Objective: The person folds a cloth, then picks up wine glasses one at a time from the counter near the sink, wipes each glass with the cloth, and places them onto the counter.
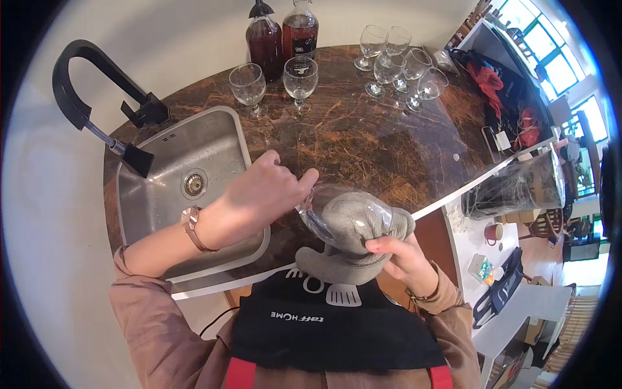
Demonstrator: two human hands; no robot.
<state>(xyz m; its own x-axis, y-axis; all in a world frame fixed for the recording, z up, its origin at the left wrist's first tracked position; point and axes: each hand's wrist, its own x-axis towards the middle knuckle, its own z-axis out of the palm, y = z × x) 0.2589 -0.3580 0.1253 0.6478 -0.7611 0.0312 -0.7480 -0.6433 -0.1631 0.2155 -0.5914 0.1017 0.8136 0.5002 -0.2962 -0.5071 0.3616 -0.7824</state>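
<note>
My right hand [398, 256] holds a grey cloth [343, 262] bunched around and apparently inside a clear glass [317, 223]. The glass lies tilted above the black apron, its opening hard to make out against the cloth. My left hand [265, 185], with a band on the wrist, is closed at the left side of the glass. Its fingers are curled and its thumb side is close to the clear edge. Whatever those fingers hold is hidden.
A steel sink [236, 129] with a black faucet [81, 117] is on the left. Two stemmed glasses [247, 85] stand before two dark bottles [264, 42] on the brown counter [363, 142]. Several more glasses [389, 65] are farther right. Below the right edge stands a cup [493, 233].
</note>
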